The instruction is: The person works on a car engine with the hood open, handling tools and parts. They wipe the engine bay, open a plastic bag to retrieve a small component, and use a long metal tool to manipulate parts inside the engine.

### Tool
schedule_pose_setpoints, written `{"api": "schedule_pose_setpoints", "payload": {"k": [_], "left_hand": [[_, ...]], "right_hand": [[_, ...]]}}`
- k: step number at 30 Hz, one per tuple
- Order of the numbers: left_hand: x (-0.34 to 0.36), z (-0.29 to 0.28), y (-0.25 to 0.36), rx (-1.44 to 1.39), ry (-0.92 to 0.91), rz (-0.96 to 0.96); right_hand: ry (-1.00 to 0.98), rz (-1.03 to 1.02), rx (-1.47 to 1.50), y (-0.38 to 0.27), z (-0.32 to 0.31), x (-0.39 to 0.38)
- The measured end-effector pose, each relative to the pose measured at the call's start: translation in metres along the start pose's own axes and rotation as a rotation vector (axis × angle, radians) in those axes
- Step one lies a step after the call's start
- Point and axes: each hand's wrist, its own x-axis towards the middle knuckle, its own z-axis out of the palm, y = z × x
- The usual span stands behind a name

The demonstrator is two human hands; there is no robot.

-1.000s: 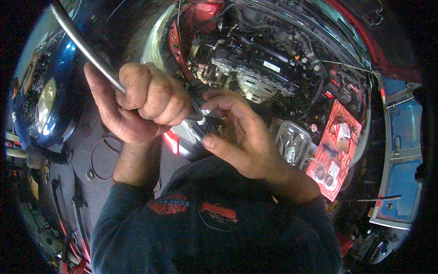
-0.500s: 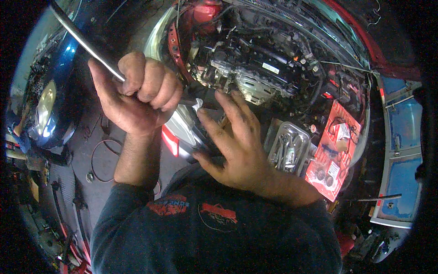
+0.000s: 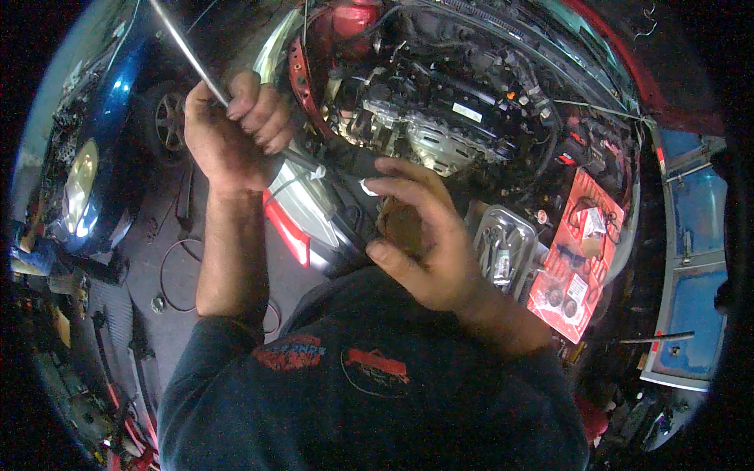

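My left hand (image 3: 239,129) grips a long metal rod (image 3: 187,49) angled up to the upper left; white material (image 3: 316,173) clings near its lower end, which has a dark piece. My right hand (image 3: 416,231) is curved just right of that end, thumb and fingers apart. A white blob (image 3: 367,188) sits at one fingertip. Behind its fingers is a brownish area that I cannot make out. The engine bay (image 3: 420,106) of a red car lies beyond both hands, with a pale headlamp (image 3: 302,200) below the rod's end.
At the right, a metal tray of tools (image 3: 501,239) sits beside a red packaged set of gaskets (image 3: 573,286) and a blue panelled frame (image 3: 691,235). A dark blue car part with a headlamp (image 3: 82,180) is at the left, near a wheel (image 3: 169,122) and hose loops (image 3: 177,294).
My left hand has moved up with the rod, pulling its lower end away from my right fingers. My right fingers have curled slightly since half a second ago and now carry a visible white blob.
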Motion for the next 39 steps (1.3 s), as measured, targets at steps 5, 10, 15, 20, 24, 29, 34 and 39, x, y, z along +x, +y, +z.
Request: {"api": "schedule_pose_setpoints", "payload": {"k": [5, 10, 15, 20, 24, 29, 34, 39], "left_hand": [[-0.005, -0.009, -0.007, -0.122, -0.298, -0.025], [-0.013, 0.001, -0.003, -0.144, -0.482, 0.044], [-0.014, 0.006, 0.0, -0.13, -0.496, 0.041], [-0.013, 0.008, -0.002, -0.107, -0.46, 0.062], [-0.012, 0.008, -0.002, -0.083, -0.405, 0.086], [-0.009, 0.007, -0.001, -0.09, -0.391, 0.074], [-0.008, 0.005, -0.003, -0.097, -0.394, 0.057], [-0.012, 0.003, 0.003, 0.015, -0.114, 0.156]], "right_hand": [[-0.014, 0.02, 0.149, 0.003, 0.002, 0.011], [-0.078, -0.009, -0.172, -0.004, 0.012, 0.012], [-0.14, -0.013, -0.313, -0.011, 0.017, 0.008], [-0.153, -0.008, -0.325, -0.013, 0.018, 0.006], [-0.091, -0.083, -0.441, -0.013, 0.021, 0.005], [-0.099, -0.132, -0.506, -0.015, 0.021, 0.003], [-0.011, -0.11, -0.494, -0.013, 0.022, 0.009], [-0.099, -0.107, -0.467, -0.006, 0.019, -0.004]]}}
